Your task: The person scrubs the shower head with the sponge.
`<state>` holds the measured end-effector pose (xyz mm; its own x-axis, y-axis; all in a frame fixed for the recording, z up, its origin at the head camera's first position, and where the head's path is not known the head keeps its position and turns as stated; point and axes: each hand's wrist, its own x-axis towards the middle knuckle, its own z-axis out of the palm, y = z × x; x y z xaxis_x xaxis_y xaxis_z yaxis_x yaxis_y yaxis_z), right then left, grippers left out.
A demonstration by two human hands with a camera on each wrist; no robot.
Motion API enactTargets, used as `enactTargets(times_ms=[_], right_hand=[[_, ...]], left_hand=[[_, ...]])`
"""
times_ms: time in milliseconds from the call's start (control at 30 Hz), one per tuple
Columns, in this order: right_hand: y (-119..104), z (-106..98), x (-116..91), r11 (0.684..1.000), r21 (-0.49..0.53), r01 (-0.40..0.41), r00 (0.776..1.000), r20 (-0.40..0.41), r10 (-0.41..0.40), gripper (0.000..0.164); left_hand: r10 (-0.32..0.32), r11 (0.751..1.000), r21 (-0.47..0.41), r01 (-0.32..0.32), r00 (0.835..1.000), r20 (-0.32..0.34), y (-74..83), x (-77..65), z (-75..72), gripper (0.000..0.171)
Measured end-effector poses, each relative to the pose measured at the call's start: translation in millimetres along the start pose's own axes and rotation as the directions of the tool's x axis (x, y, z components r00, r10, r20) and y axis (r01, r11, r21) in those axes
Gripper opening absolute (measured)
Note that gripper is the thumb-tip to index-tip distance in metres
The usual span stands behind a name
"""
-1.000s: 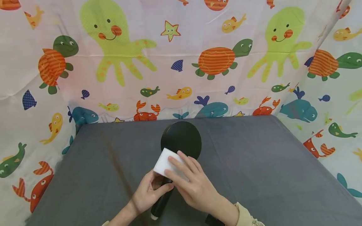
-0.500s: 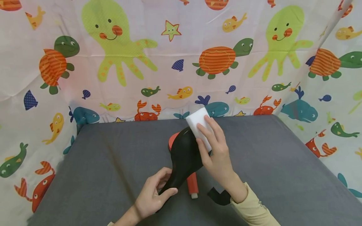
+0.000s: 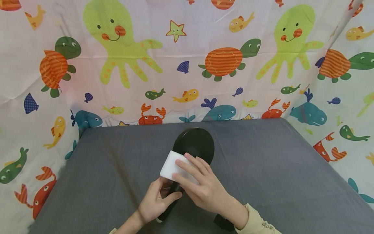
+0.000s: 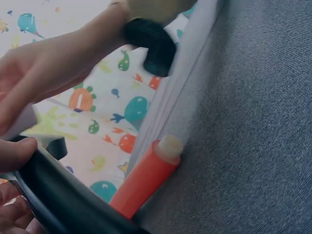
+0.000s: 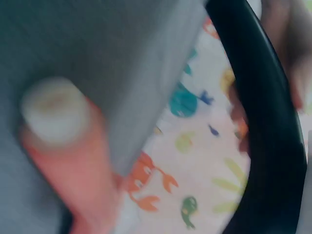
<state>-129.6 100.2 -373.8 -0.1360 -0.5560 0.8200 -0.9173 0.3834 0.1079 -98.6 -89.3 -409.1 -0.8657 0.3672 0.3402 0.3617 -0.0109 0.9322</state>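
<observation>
A black paddle with a round head and a narrow handle is held at a slant above the table. My left hand grips its handle, thumb on top and fingers curled beneath. With its fingers spread over one side, my right hand holds a white sponge block against the paddle around its neck. Below lies a red paddle, whose red handle with a pale end shows in the left wrist view. In the head view the black paddle and hands hide it.
Grey cloth covers the table. A curtain printed with sea animals stands along the back and both sides. From the right wrist hangs a black strap.
The right hand took the sponge up to the black paddle's tilted head, then brought it back down to the neck. The red paddle, seen half a second ago, is covered again.
</observation>
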Motion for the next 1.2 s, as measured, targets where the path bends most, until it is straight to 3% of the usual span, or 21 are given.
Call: enactTargets(times_ms=[100,167,267,367,433,567,667,800,867,967,1100,1200], right_hand=[[15.0,-6.7,11.1,0.996,0.024,-0.085,0.993,-0.08,0.086,0.026],[27.7,-12.8,15.6,0.981,0.053,-0.186,0.973,-0.129,0.191,0.029],[45.1,-21.6,15.3,0.925,0.119,-0.36,0.91,-0.171,0.377,0.031],[53.2,-24.8,7.4,0.881,0.138,-0.453,0.863,-0.181,0.472,0.033],[50.5,-22.0,0.4,0.887,0.138,-0.441,0.869,-0.183,0.46,0.032],[30.9,-10.0,-11.7,0.946,0.114,-0.302,0.937,-0.148,0.317,0.031],[14.8,-3.1,-17.1,0.979,0.11,-0.174,0.98,-0.079,0.183,0.029],[8.6,-1.8,-17.6,0.991,0.112,-0.079,0.996,-0.03,0.083,0.027],[14.8,-4.5,-15.0,0.991,0.106,-0.081,0.994,-0.058,0.088,0.026],[31.7,-11.0,-10.0,0.979,0.11,-0.169,0.978,-0.106,0.18,0.027],[56.4,-22.5,-2.3,0.927,0.139,-0.348,0.925,-0.109,0.363,0.029],[67.4,-30.7,1.8,0.885,0.148,-0.441,0.886,-0.086,0.456,0.035]], left_hand=[[-0.015,1.0,-0.009,0.015,0.999,0.035,-0.1,0.7,3.0,0.035],[-0.012,0.999,-0.034,0.014,0.999,0.053,0.3,1.2,4.9,0.033],[0.02,0.997,-0.07,-0.016,0.998,0.054,0.3,2.0,5.9,0.031],[0.062,0.986,-0.161,-0.052,0.996,0.06,-1.1,4.0,3.9,0.031],[0.081,0.966,-0.253,-0.06,0.994,0.072,-2.3,5.5,1.3,0.031],[0.052,0.917,-0.397,-0.015,0.995,0.082,-4.8,8.2,-4.7,0.031],[0.042,0.903,-0.429,-0.002,0.996,0.082,-7.4,10.0,-8.2,0.03],[0.023,0.9,-0.435,0.017,0.996,0.086,-9.3,12.0,-10.0,0.029],[0.01,0.898,-0.44,0.032,0.996,0.092,-8.9,13.1,-9.7,0.03],[0.013,0.89,-0.455,0.038,0.994,0.108,-7.6,14.7,-9.0,0.03],[0.052,0.895,-0.446,0.021,0.987,0.152,-6.6,15.3,-8.0,0.03],[0.071,0.911,-0.413,0.01,0.981,0.182,-6.8,14.7,-6.7,0.032]])
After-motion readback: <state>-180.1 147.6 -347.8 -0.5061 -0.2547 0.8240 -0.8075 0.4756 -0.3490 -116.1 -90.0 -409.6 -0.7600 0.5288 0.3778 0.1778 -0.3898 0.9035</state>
